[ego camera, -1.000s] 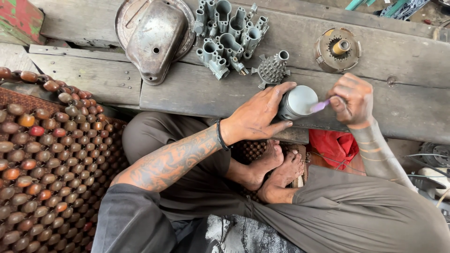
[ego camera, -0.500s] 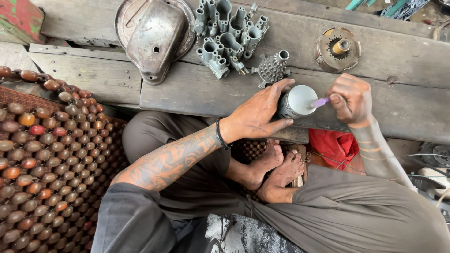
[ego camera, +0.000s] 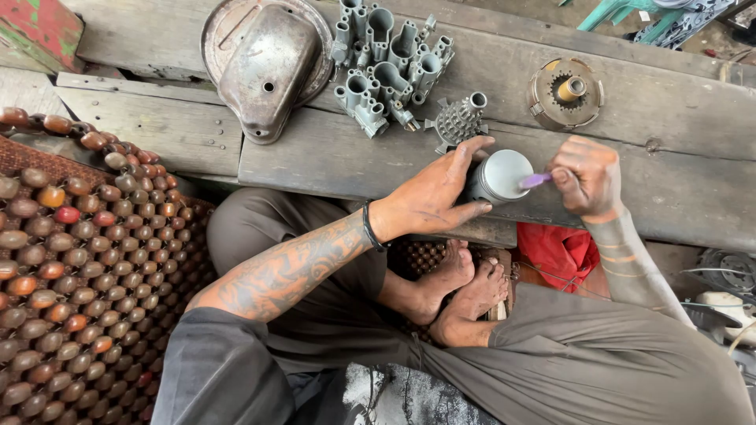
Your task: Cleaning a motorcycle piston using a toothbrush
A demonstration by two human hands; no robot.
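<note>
My left hand (ego camera: 435, 191) grips a grey metal cylinder (ego camera: 502, 175) with a pale flat top, holding it against the wooden plank bench (ego camera: 315, 153). Close on its right, my right hand (ego camera: 589, 175) is closed on a small purple-tipped tool (ego camera: 535, 180) whose tip touches the cylinder's top edge. I sit cross-legged with bare feet (ego camera: 465, 291) below the bench.
On the bench lie a dented metal cover (ego camera: 264, 63), a cluster of grey cast pipe fittings (ego camera: 390, 63), a small finned part (ego camera: 459, 120) and a round geared disc (ego camera: 565, 94). A beaded seat mat (ego camera: 71, 260) spreads at left. A red cloth (ego camera: 561, 252) lies under the bench.
The hands and cylinder stay in nearly the same place; the purple tool tip shifts slightly on the cylinder's top.
</note>
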